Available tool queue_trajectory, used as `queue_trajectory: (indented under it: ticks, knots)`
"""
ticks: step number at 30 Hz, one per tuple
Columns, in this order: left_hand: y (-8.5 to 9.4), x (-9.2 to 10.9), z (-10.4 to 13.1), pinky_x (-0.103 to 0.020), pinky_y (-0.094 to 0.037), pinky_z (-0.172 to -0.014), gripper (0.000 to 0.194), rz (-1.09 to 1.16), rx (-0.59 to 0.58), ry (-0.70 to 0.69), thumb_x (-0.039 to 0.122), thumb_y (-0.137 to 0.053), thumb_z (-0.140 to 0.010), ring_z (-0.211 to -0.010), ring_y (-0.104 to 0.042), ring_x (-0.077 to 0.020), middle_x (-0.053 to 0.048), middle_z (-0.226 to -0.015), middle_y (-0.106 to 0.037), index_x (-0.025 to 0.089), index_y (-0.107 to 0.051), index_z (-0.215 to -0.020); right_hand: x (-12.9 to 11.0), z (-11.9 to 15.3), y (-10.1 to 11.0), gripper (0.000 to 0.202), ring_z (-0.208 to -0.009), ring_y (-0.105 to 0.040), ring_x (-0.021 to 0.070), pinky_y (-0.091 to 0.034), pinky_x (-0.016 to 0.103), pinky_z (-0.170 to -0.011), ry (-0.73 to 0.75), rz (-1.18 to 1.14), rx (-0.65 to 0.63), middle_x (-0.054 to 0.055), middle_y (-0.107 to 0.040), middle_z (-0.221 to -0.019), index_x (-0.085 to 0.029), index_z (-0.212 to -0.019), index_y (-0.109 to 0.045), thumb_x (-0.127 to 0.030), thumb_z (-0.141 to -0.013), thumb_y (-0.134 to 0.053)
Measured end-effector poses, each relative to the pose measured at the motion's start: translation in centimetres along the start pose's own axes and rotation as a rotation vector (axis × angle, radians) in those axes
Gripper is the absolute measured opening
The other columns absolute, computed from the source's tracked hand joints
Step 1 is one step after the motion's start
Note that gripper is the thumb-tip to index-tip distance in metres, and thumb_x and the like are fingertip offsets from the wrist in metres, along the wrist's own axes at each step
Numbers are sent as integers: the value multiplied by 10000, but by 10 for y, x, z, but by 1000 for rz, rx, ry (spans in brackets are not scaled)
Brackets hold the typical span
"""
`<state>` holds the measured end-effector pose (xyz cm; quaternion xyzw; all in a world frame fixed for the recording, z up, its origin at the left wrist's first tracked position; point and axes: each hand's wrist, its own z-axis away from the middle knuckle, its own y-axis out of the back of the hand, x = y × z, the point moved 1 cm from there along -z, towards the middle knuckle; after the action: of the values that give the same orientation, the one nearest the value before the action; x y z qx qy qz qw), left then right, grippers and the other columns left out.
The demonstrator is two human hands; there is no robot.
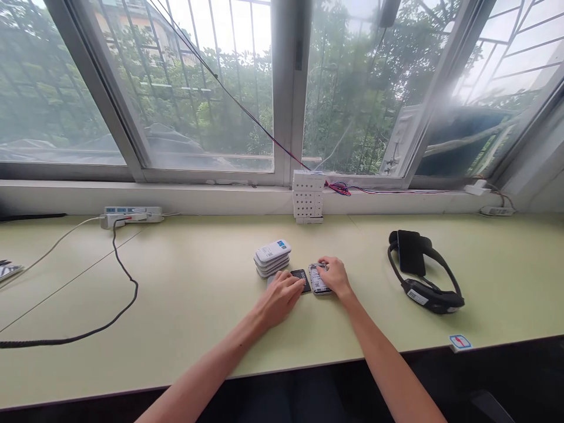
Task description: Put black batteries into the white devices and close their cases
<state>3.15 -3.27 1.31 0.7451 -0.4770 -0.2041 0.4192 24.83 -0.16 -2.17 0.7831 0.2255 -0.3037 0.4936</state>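
My left hand point(282, 294) reaches in from below, its fingers bent together over a flat black battery point(301, 276) with pale print. A greyish flat piece pokes out at the left of that hand, mostly covered. Just to the right, my right hand point(335, 275) grips the upper right edge of a small white pocket device point(318, 284). Its back is off, so a labelled inner bay shows. Behind my left hand stands a stack of white rounded devices point(272, 252), the top one bearing a blue label and small print.
White perforated boxes point(308, 197) are stacked by the window sill. On the right lies a black headset point(434, 296) with a phone-like slab. A power strip point(150, 214) and a black cable point(132, 282) occupy the left. A small sticker point(460, 342) sits at the front edge.
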Motion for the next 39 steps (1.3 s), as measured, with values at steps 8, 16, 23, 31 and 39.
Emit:
queue_trajectory:
  ticks: [8,16,23,31,39]
  knots:
    - [21,-65,3,-539,-381,-1011,293,-221,393,377,346,-548,-908,-1255,-433,-327,-131,-1306,-546,242,-660,-1158,-23,8,-1,222,-1000,-545,277,-426,401,-900,106,-23,124,118,-665,-976,-174,-963,-694,-280,-792,-602]
    - [21,-68,2,-472,-486,-934,270,-94,412,375,328,-565,-901,-1092,-531,-272,-116,-1119,-576,247,-698,-1121,-50,19,1,225,-901,-592,236,-482,367,-808,305,-310,100,95,-679,-918,-185,-959,-685,-360,-868,-578]
    - [18,-22,1,-398,-519,-902,311,74,431,189,273,-633,-861,-1161,-533,-256,-112,-1250,-526,271,-668,-1170,-61,25,-3,639,-986,-631,234,-523,334,-819,183,-900,-323,89,-656,-1135,-206,-1337,-503,-539,-811,-646]
    - [8,-13,4,-304,-528,-827,362,316,264,232,301,-648,-850,-944,-650,-185,-88,-1068,-671,219,-643,-1202,-57,23,-3,495,-896,-627,205,-525,296,-748,109,-1049,-358,85,-671,-1045,-199,-1157,-590,-494,-777,-706]
    - [6,-14,7,-294,-510,-801,377,404,88,232,285,-464,-962,-895,-660,-177,-100,-1055,-703,209,-571,-1316,-60,25,-2,385,-593,-539,124,-459,250,-533,38,-985,-314,25,-631,-809,-179,-998,-595,-469,-770,-710]
